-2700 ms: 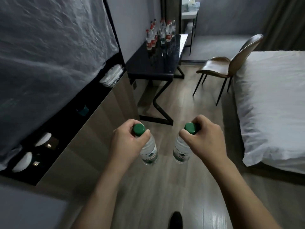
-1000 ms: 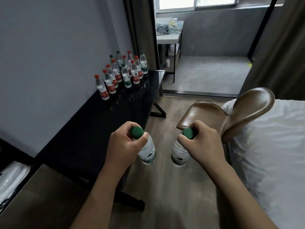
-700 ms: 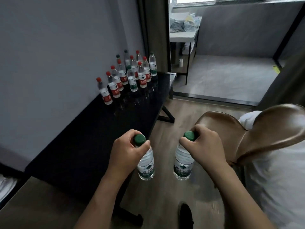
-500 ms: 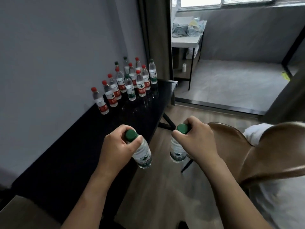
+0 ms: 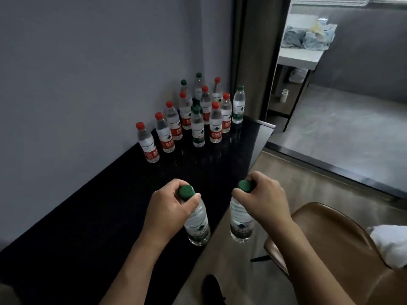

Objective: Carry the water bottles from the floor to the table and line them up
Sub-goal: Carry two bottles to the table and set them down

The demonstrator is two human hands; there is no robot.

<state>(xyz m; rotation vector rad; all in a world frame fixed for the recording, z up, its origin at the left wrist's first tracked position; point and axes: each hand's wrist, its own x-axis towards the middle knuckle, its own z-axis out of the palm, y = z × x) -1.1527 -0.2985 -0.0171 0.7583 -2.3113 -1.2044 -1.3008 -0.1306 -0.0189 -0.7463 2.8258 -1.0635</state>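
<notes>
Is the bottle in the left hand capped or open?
Capped. A green cap sits on the neck of the bottle, which the left hand grips just below it.

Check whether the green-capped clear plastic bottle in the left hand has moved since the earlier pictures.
Yes. The green-capped clear plastic bottle gripped by the left hand was over the wooden floor before; now it hangs over the near edge of the black glossy table, closer to the standing bottles.

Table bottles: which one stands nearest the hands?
The red-capped bottle at the near end of the wall-side row. It stands alone ahead of the cluster, closest to the left hand.
</notes>
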